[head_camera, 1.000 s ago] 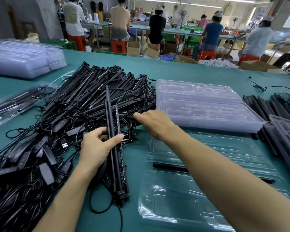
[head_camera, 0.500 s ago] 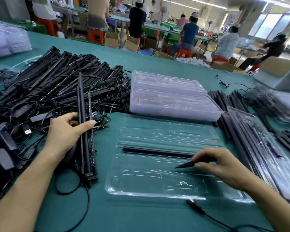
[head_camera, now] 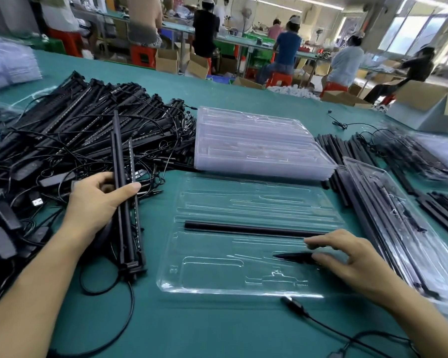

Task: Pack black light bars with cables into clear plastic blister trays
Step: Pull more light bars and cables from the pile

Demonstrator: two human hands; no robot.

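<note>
A clear blister tray [head_camera: 217,277] lies on the green table in front of me. One black bar [head_camera: 243,228] sits in a long slot across its middle. My right hand [head_camera: 347,257] rests on the tray's right side, its thumb and fingers pinching a short pointed black piece [head_camera: 292,256] against the plastic. My left hand [head_camera: 98,202] grips a bundle of black light bars [head_camera: 126,202] standing lengthwise at the tray's left, their cable looping below. A plug and cable [head_camera: 295,306] trail off the tray's near edge.
A big heap of black light bars and cables [head_camera: 75,140] fills the left. A stack of clear trays [head_camera: 256,143] stands behind the open tray. Filled trays [head_camera: 398,228] and more bars lie at the right. People work at benches in the background.
My right hand came back from the heap to the tray's right side and now holds the pointed black piece lower on the tray. My left hand keeps the bundle in place.
</note>
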